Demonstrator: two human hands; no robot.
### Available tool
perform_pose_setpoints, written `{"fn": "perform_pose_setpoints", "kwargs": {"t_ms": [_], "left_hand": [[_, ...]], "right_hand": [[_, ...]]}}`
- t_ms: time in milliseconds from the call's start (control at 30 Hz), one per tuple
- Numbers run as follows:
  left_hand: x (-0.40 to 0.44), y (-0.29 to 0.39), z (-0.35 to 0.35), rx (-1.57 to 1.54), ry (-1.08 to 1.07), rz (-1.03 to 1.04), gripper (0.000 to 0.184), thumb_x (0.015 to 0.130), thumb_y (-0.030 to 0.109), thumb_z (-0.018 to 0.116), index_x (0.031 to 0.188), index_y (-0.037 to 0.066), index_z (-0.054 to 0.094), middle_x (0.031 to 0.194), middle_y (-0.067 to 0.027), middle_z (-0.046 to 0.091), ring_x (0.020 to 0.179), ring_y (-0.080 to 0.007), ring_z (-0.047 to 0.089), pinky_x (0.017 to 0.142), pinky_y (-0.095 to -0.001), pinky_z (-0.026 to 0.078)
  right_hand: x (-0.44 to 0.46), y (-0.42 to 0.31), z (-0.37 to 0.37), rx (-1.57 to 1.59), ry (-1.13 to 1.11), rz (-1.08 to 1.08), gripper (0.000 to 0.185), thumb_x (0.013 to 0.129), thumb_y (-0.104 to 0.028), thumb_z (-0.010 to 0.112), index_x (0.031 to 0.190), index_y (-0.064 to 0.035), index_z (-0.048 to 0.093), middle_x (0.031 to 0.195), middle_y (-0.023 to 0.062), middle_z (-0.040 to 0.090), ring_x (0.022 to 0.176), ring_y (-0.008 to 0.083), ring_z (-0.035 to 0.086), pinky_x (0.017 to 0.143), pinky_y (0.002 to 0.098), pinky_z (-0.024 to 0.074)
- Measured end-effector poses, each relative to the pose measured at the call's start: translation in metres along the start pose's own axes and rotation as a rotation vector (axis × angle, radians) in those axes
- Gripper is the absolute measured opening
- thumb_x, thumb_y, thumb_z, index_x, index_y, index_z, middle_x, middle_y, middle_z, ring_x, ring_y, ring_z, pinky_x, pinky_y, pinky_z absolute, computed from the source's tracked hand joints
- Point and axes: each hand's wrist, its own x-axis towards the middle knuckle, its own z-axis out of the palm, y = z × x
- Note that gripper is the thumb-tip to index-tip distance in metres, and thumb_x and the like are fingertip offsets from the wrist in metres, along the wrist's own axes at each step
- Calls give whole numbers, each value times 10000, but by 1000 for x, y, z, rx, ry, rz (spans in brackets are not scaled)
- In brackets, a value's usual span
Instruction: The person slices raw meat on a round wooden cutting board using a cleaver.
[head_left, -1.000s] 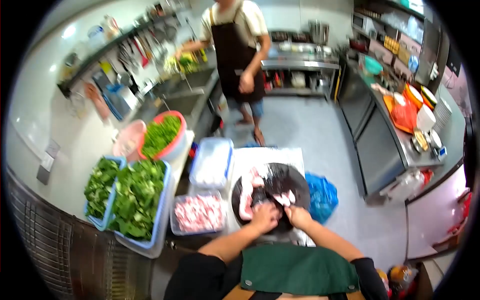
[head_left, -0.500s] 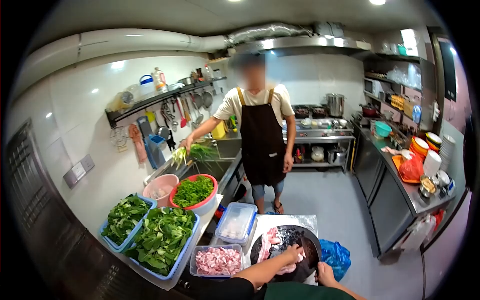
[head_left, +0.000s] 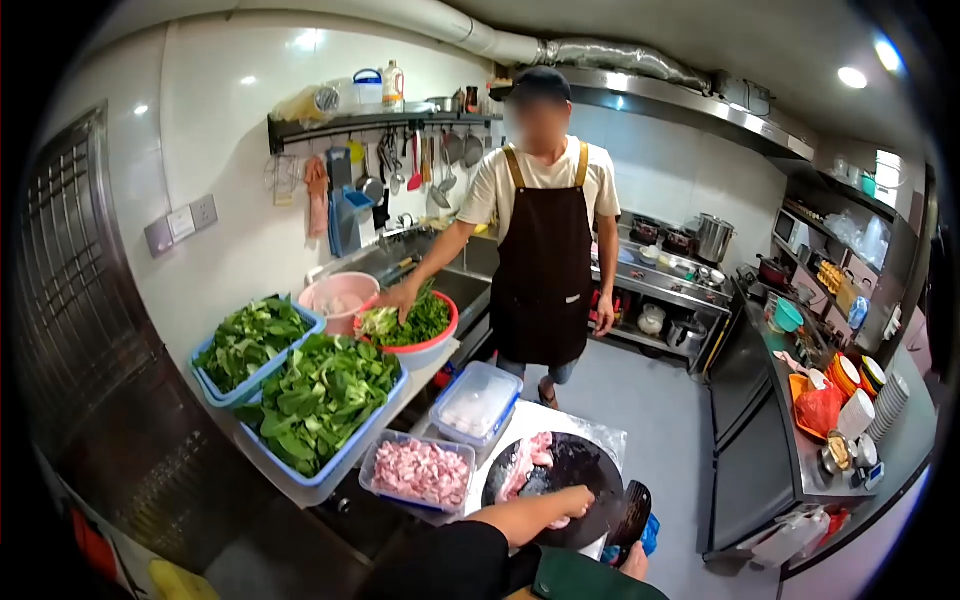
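Note:
My left hand (head_left: 572, 502) is closed over the round dark chopping board (head_left: 592, 470); what its fingers hold, if anything, is hidden. A bit of pink meat shows under that hand, and a longer strip of raw meat (head_left: 522, 468) lies on the board's left side. At the lower right, my right hand (head_left: 634, 564) grips a dark, broad-bladed cleaver (head_left: 633, 512), whose blade is beside the board's right edge. Left of the board stand a clear tub of cut meat (head_left: 418, 472) and a lidded clear box (head_left: 474, 400).
Blue baskets of leafy greens (head_left: 320, 402) stand at the left. Across the counter a person in a dark apron (head_left: 545, 270) has one hand at the red-rimmed bowl (head_left: 452, 325). A blue bag (head_left: 651, 535) is right of the board; a steel counter (head_left: 815, 475) runs along the right.
The view has tilted up and turned left. The cleaver has moved off the board to its right side. The other person has brought the green vegetables from the sink to the red-rimmed bowl.

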Motion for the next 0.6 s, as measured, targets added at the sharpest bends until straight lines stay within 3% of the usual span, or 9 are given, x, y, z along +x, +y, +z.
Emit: {"fn": "perform_pose_setpoints", "kwargs": {"t_ms": [67, 133, 200, 233, 333, 433, 467, 533, 600], "left_hand": [[-7, 2, 7, -127, 376, -103, 98, 687, 82, 598, 778, 51, 618, 676, -157, 610, 672, -307, 618, 598, -372, 482], [-12, 15, -17, -662, 296, -383, 99, 702, 105, 623, 786, 56, 602, 653, -114, 608, 563, -220, 607, 539, -338, 476], [-15, 13, -25, -840, 526, -322, 138, 707, 138, 659, 804, 61, 600, 655, -69, 614, 510, -140, 584, 498, -307, 467], [-16, 10, -31, -849, 620, -299, 178, 697, 130, 688, 827, 47, 599, 679, -49, 630, 511, -132, 586, 478, -285, 461], [-52, 28, -85, -1312, 710, -228, 193, 709, 36, 689, 869, 11, 585, 701, -51, 606, 548, -144, 603, 497, -266, 502], [-108, 30, -136, -1161, 867, -296, 170, 749, -1, 642, 907, 18, 581, 737, -65, 609, 627, -127, 604, 512, -250, 502], [-130, 26, -148, -670, 1002, -410, 157, 738, 42, 658, 878, 26, 589, 759, -66, 607, 649, -132, 596, 540, -262, 483], [-153, -40, -137, -271, 1255, -368, 148, 688, 87, 628, 817, 24, 589, 766, -130, 590, 733, -267, 586, 652, -334, 471], [-198, -32, -154, -114, 1209, -543, 156, 697, 140, 618, 835, 68, 606, 883, -141, 572, 793, -328, 571, 695, -385, 472]], "right_hand": [[-10, -16, 5, -12, 47, 5, 480, 924, -449, 357, 668, -63, 482, 522, 40, 483, 387, 143, 434, 365, 275, 333], [0, -1, 0, 15, 66, 36, 505, 922, -469, 346, 662, -58, 482, 500, 49, 473, 370, 154, 437, 356, 273, 340], [5, 7, -3, 47, 60, 121, 534, 919, -490, 336, 658, -46, 479, 484, 59, 466, 353, 170, 439, 353, 285, 357], [5, 12, -4, 40, 60, 128, 534, 919, -490, 336, 658, -46, 479, 484, 59, 466, 353, 170, 439, 353, 285, 357], [1, 2, -1, 64, 67, 143, 552, 917, -497, 334, 652, -33, 472, 481, 70, 465, 351, 182, 445, 357, 296, 371], [-8, -13, 1, 97, 4, 97, 528, 918, -484, 343, 670, -36, 470, 504, 77, 480, 359, 187, 461, 357, 299, 371], [-8, -9, -2, 94, 7, 105, 528, 918, -484, 343, 670, -36, 470, 504, 77, 480, 359, 187, 461, 357, 299, 371], [-4, -2, -5, 113, -52, 122, 411, 935, -427, 359, 798, -52, 457, 560, 72, 494, 379, 170, 464, 353, 297, 400], [-6, -6, -4, 86, -64, 105, 417, 933, -434, 365, 802, -48, 452, 564, 72, 496, 386, 167, 470, 362, 293, 401]]}}
